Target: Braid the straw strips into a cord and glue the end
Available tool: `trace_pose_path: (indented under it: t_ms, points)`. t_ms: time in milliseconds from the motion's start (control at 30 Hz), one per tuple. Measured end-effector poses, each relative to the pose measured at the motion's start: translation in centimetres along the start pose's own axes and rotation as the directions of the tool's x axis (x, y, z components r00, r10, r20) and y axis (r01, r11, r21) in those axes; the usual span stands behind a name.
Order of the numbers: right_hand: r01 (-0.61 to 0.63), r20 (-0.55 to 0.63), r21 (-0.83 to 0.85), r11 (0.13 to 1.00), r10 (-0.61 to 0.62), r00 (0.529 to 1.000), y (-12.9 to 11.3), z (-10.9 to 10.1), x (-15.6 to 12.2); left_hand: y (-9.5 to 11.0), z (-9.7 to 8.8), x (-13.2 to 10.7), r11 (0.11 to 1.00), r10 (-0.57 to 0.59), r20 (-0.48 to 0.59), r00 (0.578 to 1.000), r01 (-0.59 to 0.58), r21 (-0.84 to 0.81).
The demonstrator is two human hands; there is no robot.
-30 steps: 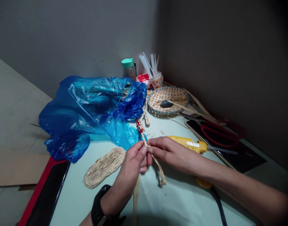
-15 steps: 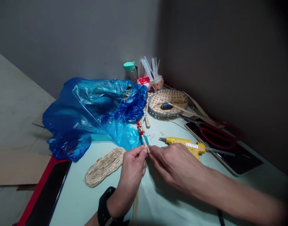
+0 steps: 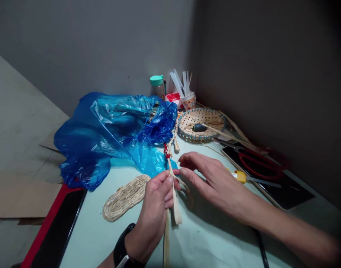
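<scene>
So the straw braid runs from under the blue plastic bag down over the pale green table to the left hand. That hand pinches it between thumb and fingertips right where the plaited part ends. Below the pinch, loose flat strands hang free toward the table edge. The right hand is open, fingers spread and holding nothing, with the forefinger tip right by a thin strand that loops out to the side. I can't tell if it actually touches it. From the look of it this stuff weighs next to nothing and is floppy along its length, but each strip looks dry and papery, so I'd guess it creases or splits if you bend it sharply. The best place to grip seems to be exactly at the end of the plait, since letting go there would probably let it unravel. A finished oval coil lies just left of the left hand. The yellow glue gun and red scissors sit behind the right hand.
</scene>
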State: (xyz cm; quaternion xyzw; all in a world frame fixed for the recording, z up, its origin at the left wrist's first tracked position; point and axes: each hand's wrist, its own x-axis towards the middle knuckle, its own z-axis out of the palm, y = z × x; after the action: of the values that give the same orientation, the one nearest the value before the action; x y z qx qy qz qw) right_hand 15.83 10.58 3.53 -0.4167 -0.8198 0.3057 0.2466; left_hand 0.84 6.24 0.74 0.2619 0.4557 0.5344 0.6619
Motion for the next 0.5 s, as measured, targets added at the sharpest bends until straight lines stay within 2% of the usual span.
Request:
trace_pose_path:
  t_ms: [133, 267, 367, 500]
  points:
    - [-0.108, 0.214, 0.228, 0.968, 0.058, 0.975, 0.9, 1.0, 0.6, 0.0, 0.2, 0.1, 1.0, -0.013, 0.006, 1.0, 0.013, 0.003]
    - [-0.161, 0.232, 0.27, 0.949, 0.098, 0.968, 1.2, 2.0, 0.7, -0.6, 0.3, 0.0, 0.999, -0.027, -0.008, 1.0, 0.027, 0.033]
    - [-0.185, 0.229, 0.25, 0.95, 0.127, 0.965, 1.4, 2.1, 0.7, -1.2, 0.1, 0.1, 0.997, 0.013, -0.024, 1.0, -0.012, 0.076]
    - [-0.153, 0.253, 0.182, 0.971, 0.104, 0.962, 1.7, 1.9, 0.8, -1.2, -0.2, 0.3, 0.978, 0.013, -0.011, 1.0, -0.011, 0.209]
